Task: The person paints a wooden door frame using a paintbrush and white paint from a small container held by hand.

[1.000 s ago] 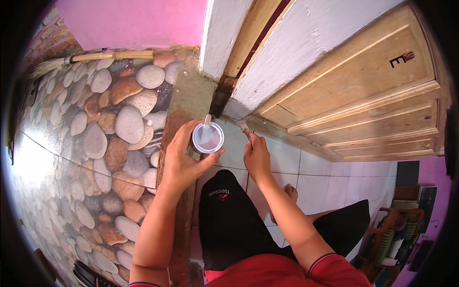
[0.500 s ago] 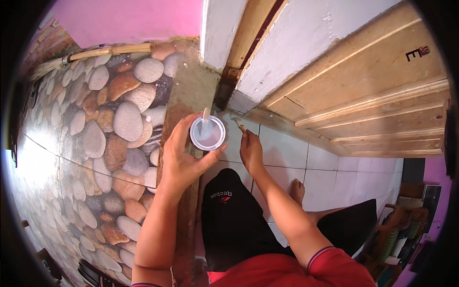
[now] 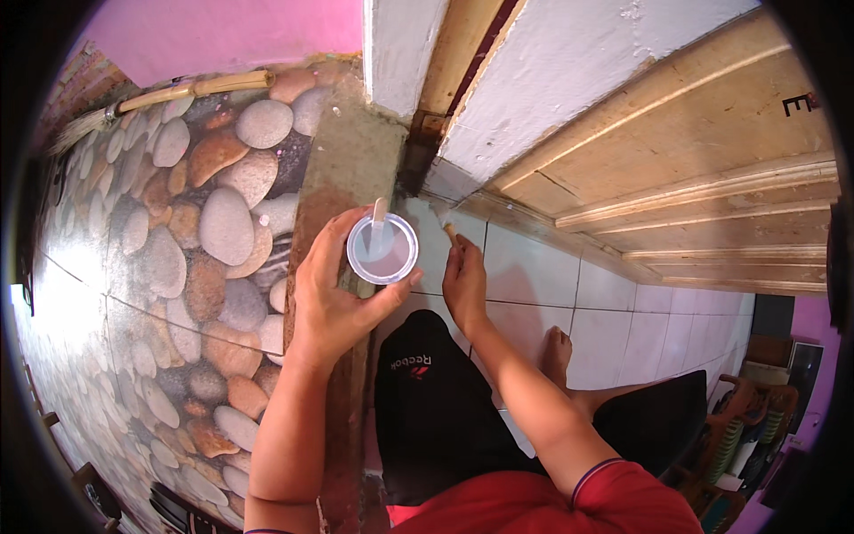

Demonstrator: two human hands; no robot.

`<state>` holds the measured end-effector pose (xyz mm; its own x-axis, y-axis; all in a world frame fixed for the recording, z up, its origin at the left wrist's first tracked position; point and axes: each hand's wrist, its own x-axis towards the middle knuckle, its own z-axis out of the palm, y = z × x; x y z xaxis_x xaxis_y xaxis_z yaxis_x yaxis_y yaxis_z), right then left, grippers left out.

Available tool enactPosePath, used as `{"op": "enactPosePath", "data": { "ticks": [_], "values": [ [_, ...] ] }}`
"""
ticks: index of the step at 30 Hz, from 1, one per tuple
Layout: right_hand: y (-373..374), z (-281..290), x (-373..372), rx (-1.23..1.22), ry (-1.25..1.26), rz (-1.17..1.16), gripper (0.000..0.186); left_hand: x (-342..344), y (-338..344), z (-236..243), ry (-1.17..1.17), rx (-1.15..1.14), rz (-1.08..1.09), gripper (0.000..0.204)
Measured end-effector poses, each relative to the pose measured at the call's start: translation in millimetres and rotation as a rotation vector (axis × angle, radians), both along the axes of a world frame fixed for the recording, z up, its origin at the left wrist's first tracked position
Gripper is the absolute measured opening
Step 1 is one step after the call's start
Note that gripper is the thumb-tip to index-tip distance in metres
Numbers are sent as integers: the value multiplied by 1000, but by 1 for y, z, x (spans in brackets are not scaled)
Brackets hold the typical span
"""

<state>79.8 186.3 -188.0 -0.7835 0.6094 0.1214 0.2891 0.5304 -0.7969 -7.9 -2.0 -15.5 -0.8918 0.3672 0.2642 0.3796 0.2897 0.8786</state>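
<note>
Two bare hands work low at a doorway. Far left, a broom (image 3: 151,96) with a bamboo handle lies on the pebble-patterned floor (image 3: 178,258). The left hand (image 3: 334,298) wraps around a small clear plastic cup (image 3: 382,249) of white paint — a pale stick (image 3: 378,222) stands in it. Just right, apart from the cup, the right hand (image 3: 464,283) pinches a thin brush (image 3: 447,227), its tip against the white wall base (image 3: 445,182) beside the white tiles (image 3: 534,276) — further right leans a wooden door (image 3: 703,151)
</note>
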Motion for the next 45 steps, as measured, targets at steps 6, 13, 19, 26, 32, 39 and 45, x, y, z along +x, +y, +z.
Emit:
{"op": "enactPosePath", "data": {
  "ticks": [6,13,19,26,32,39,45],
  "values": [
    [16,-24,-8,-64,-31,122,27,-1,6,-2,17,13,-13,73],
    [38,-23,-28,73,-118,127,28,-1,3,-1,81,-88,-27,81],
    [34,-8,-10,13,-196,-23,28,-2,-1,-4,107,-101,-22,81],
    [27,-12,-36,98,-190,180,31,-2,8,1,75,-19,-12,73],
    [31,-12,-15,49,-213,-12,27,-3,-1,-2,80,-76,-37,79],
    [19,-14,-47,34,-224,134,28,-2,3,-2,82,-81,-31,79],
    [38,-22,-21,90,-186,4,28,-3,1,0,82,-97,-27,79]
  ]
}}
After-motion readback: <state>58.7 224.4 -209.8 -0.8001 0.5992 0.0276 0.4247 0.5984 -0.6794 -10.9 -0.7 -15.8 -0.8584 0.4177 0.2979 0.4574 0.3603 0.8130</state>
